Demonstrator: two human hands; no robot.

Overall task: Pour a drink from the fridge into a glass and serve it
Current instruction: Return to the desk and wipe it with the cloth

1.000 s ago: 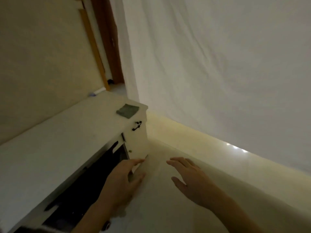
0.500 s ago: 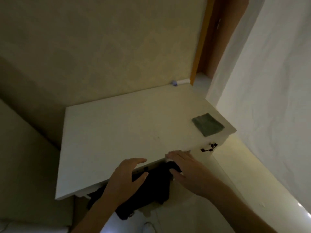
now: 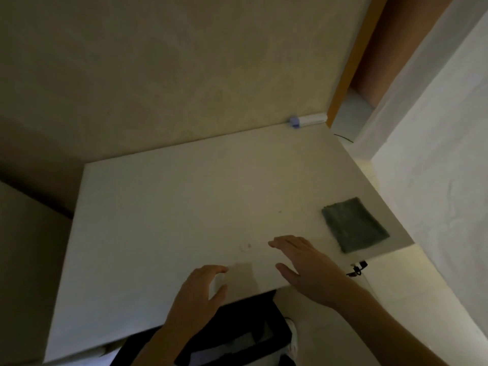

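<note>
I see no drink and no glass. A low white unit with a flat top (image 3: 184,207) fills the middle of the view from above. My left hand (image 3: 200,294) hovers at the top's front edge, with fingers and thumb curled apart in a C and nothing in them. Just to the right, my right hand (image 3: 303,262) is spread flat and palm down over the top, also holding nothing. A dark area (image 3: 237,326) shows below the front edge; I cannot tell what it is.
A folded grey-green cloth (image 3: 353,224) lies on the top's right corner. A small black latch (image 3: 356,269) hangs below that corner. A white and blue tube-like object (image 3: 307,120) lies against the beige wall behind. A white sheet (image 3: 435,154) hangs at the right.
The view swung from the unit's side to looking down on its top. Both hands rose from the dark front opening to above the top's front edge.
</note>
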